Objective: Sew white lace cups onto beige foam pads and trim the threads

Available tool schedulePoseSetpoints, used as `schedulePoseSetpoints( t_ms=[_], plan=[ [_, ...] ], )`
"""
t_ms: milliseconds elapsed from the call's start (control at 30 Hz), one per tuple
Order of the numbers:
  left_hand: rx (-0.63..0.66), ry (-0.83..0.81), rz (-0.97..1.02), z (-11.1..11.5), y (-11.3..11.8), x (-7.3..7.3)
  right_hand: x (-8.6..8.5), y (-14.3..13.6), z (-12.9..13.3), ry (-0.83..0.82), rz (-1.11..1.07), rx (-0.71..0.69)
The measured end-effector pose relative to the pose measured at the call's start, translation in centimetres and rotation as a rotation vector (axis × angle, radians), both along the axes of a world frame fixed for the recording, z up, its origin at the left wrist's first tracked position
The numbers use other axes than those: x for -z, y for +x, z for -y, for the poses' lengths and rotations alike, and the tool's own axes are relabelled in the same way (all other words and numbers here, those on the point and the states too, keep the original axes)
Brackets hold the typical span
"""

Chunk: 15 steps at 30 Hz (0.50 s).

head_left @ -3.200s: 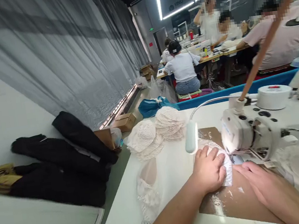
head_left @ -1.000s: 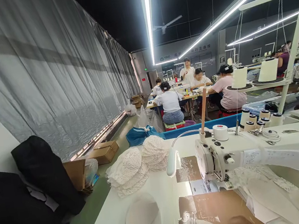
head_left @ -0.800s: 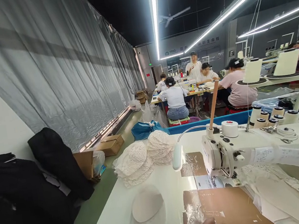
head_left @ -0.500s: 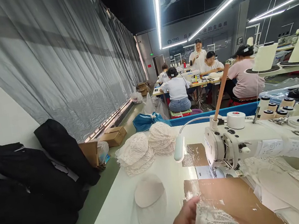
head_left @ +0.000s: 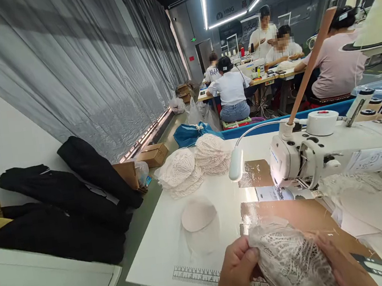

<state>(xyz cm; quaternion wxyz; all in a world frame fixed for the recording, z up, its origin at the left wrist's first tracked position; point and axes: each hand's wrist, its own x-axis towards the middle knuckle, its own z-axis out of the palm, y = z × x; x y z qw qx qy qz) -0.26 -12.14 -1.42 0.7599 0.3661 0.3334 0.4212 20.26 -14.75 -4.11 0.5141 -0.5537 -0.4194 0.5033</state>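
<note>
The left hand [head_left: 234,271] and right hand [head_left: 342,259] clamp their fingers on one lace piece [head_left: 290,256] above the tabletop [head_left: 165,240]; two lace stacks [head_left: 180,168] and one cup [head_left: 199,214] lie beyond.

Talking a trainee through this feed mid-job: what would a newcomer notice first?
Probably the pale lace piece at the bottom, gripped by the left hand with the right hand at its other edge. Beyond it, to the right, stands the white sewing machine; two lace stacks sit at the table's far left.
</note>
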Motion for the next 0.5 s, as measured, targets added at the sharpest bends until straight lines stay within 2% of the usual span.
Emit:
schedulePoseSetpoints(
  t_ms=[67,167,233,300,367,433,500],
  plan=[
    [-0.061,-0.027,0.028,0.1,0.5,0.3,-1.5,-0.8,0.4,-0.073,-0.103,-0.063],
    [-0.120,-0.084,0.178,0.4,1.8,0.2,-3.5,-1.7,0.5,0.017,-0.047,-0.096],
    [-0.091,-0.091,0.280,0.8,2.6,0.0,-4.3,-2.1,0.3,0.073,0.035,-0.058],
    [-0.039,-0.062,0.287,1.2,3.1,-0.3,-4.5,-2.3,0.2,0.110,0.100,-0.041],
    [-0.013,-0.035,0.205,1.5,3.4,-0.6,-4.3,-2.4,0.2,0.111,0.123,-0.069],
    [0.014,-0.054,0.102,1.6,3.6,-0.9,-3.8,-2.5,0.4,0.076,0.101,-0.103],
    [0.047,-0.096,0.048,1.6,3.8,-1.2,-3.4,-2.4,0.6,0.037,0.039,-0.081]
  ],
)
